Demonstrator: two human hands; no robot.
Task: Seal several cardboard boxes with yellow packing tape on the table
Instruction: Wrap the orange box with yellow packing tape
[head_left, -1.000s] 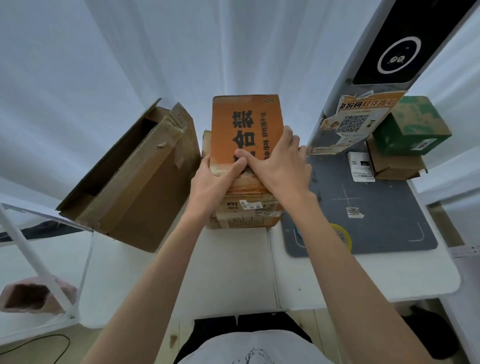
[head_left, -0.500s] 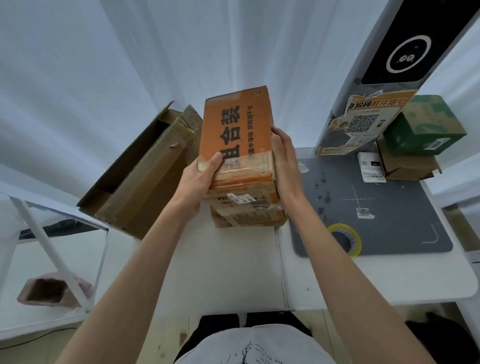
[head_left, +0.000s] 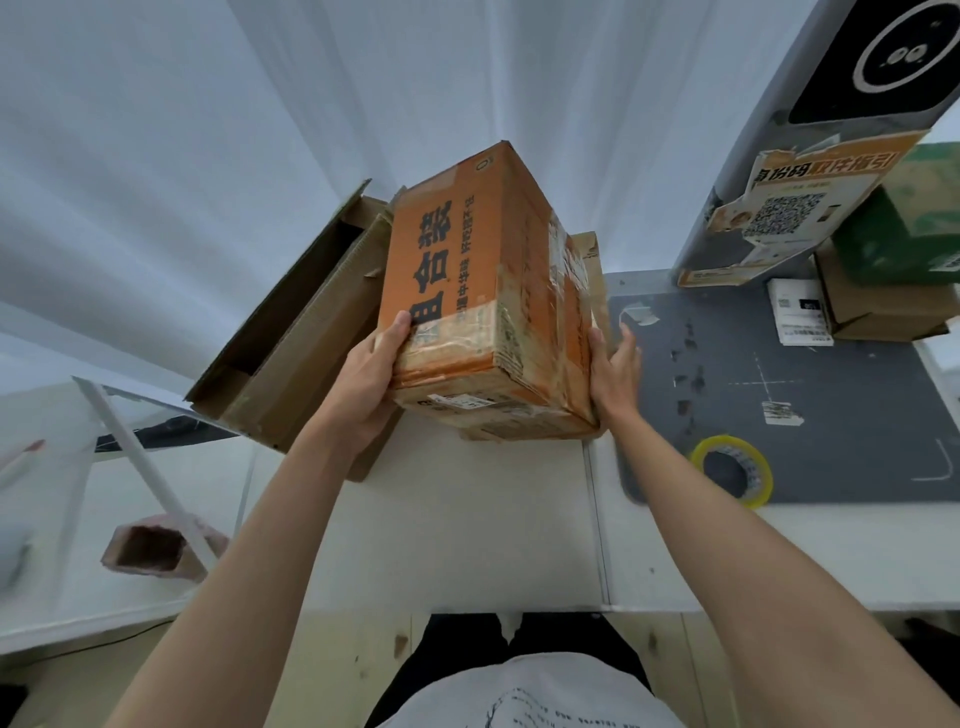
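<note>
Orange cardboard box (head_left: 467, 291) with black printed characters was held up, tilted, above the white table (head_left: 467, 530), at roughly 12 o'clock from the person's torso. Old clear tape wrinkled across its near end; shipping label on the lower face too small to read.

Left hand (head_left: 363, 384) gripped the box's near-left corner: thumb curled over the top face, remaining fingers hidden underneath, so can't tell how they lay. Right hand (head_left: 613, 374) pressed flat on the right side, fingers straight and close together; fingertips partly hidden behind the box edge.

A second carton (head_left: 587, 265) sat behind and under the orange one, mostly hidden; only a brown strip showed.

Yellow tape roll (head_left: 732, 470) lay flat on the grey mat (head_left: 831, 415) at 2 o'clock, well apart from both hands. Its near edge overlapped the mat's border.

Large open brown box (head_left: 301, 332) sat at 10 o'clock, tipped, interior dark.

Green box (head_left: 909, 228) stacked on a small brown box (head_left: 878, 306) at 2 o'clock, cut off by the frame's right edge. White label slip (head_left: 800, 312) just beside them, print unreadable. Grey post (head_left: 753, 182) carried a torn orange QR poster (head_left: 795, 208); its top ran out of frame.
</note>
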